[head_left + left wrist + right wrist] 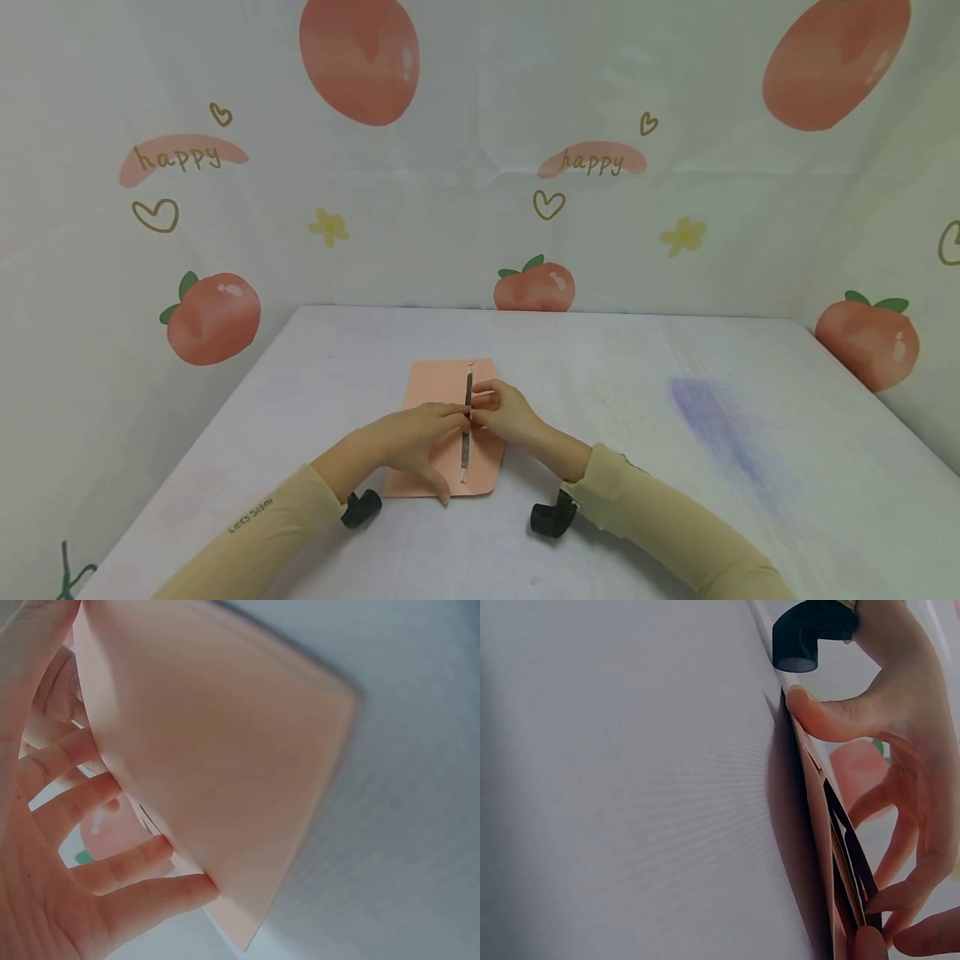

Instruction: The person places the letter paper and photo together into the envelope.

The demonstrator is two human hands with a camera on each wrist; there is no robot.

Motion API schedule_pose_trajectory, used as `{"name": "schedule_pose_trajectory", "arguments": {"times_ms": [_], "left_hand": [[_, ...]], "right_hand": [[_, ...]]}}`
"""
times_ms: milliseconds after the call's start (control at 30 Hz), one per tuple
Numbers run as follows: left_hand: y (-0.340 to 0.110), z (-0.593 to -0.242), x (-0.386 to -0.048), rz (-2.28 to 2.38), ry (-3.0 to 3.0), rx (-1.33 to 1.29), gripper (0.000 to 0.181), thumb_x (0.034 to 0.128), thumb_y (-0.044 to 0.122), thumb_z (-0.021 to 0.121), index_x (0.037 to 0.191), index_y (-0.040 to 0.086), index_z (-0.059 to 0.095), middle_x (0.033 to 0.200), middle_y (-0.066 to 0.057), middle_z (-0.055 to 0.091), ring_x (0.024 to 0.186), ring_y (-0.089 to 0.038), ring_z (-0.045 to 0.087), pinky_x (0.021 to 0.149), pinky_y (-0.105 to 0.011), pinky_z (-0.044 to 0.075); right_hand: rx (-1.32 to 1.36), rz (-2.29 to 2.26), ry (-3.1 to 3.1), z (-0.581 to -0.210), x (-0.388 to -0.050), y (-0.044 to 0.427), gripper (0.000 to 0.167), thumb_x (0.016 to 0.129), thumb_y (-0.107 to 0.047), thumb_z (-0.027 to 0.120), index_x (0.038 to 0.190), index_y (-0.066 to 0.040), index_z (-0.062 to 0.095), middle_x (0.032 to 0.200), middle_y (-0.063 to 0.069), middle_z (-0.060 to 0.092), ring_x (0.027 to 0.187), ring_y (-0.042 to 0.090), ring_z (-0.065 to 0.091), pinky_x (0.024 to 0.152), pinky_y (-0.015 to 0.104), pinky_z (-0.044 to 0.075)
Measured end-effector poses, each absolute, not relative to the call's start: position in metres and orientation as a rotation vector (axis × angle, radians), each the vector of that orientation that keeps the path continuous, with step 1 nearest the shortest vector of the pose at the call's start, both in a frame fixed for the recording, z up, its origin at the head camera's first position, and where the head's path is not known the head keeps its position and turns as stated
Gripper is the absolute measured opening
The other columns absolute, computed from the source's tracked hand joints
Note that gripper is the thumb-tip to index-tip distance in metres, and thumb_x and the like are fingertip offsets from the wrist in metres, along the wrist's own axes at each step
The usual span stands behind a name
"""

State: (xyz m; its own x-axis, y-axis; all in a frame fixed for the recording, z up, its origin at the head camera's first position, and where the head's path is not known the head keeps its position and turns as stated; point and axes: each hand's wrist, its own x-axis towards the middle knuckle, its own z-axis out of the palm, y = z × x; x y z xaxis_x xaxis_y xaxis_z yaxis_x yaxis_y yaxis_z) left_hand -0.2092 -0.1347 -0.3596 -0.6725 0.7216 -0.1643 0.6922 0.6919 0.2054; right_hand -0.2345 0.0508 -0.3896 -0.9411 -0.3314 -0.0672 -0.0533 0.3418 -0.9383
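A flat, peach-coloured rectangular piece (438,383) with rounded corners lies on the table in the head view. A long dark strip (466,450) with pale ends runs along its right part; the frames do not show its exact kind. Over the near left part spreads my left hand (408,437), thumb at the near edge and fingertips at the strip. From the right, my right hand (513,415) pinches the strip near its middle, fingertips meeting those of the left. Dark gaps show beside the strip in the right wrist view. The left wrist view has fingers (127,866) against the peach-coloured edge.
The white table (600,375) carries a faded purple stain (720,425) at the right. Behind it hangs a white cloth (450,200) printed with peaches. Black wrist cameras (553,517) sit under both cuffs. A green cord-like thing (69,575) shows at the lower left.
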Motion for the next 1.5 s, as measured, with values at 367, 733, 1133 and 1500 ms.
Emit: {"name": "schedule_pose_trajectory", "arguments": {"times_ms": [367,733,1133,1500], "left_hand": [[-0.135,-0.360,-0.211,0.177,2.672,1.125,0.089,0.0609,0.061,0.077,0.130,0.015,0.046,0.147,-0.005,0.039,0.137,-0.026,0.036,0.111,-0.042,0.036],[-0.134,-0.359,-0.209,0.172,2.673,1.100,0.090,0.0602,0.061,0.077,0.131,0.014,0.046,0.148,-0.005,0.038,0.137,-0.026,0.035,0.111,-0.043,0.036],[-0.135,-0.356,-0.208,0.189,2.663,1.114,0.087,0.0611,0.059,0.078,0.130,0.015,0.047,0.148,-0.006,0.037,0.137,-0.027,0.035,0.111,-0.043,0.035],[-0.134,-0.357,-0.207,0.201,2.667,1.098,0.088,0.0594,0.060,0.078,0.130,0.017,0.048,0.148,-0.003,0.038,0.137,-0.027,0.035,0.110,-0.045,0.036]], "right_hand": [[-0.257,-1.698,2.194,-0.389,-0.238,0.051,0.042,0.088,0.002,0.054,0.129,0.002,0.045,0.122,0.026,0.058,0.095,0.026,0.067,0.077,0.031,0.057],[-0.207,-1.687,2.188,-0.388,-0.237,0.048,0.041,0.087,0.002,0.055,0.128,0.000,0.047,0.122,0.024,0.057,0.095,0.022,0.064,0.075,0.031,0.057],[-0.206,-1.710,2.131,-0.386,-0.235,0.051,0.043,0.088,0.000,0.055,0.130,0.000,0.044,0.124,0.023,0.055,0.091,0.017,0.063,0.076,0.030,0.058],[-0.301,-1.671,2.190,-0.379,-0.232,0.066,0.041,0.089,-0.004,0.056,0.128,0.006,0.046,0.123,0.026,0.056,0.103,0.029,0.064,0.083,0.032,0.057]]}}
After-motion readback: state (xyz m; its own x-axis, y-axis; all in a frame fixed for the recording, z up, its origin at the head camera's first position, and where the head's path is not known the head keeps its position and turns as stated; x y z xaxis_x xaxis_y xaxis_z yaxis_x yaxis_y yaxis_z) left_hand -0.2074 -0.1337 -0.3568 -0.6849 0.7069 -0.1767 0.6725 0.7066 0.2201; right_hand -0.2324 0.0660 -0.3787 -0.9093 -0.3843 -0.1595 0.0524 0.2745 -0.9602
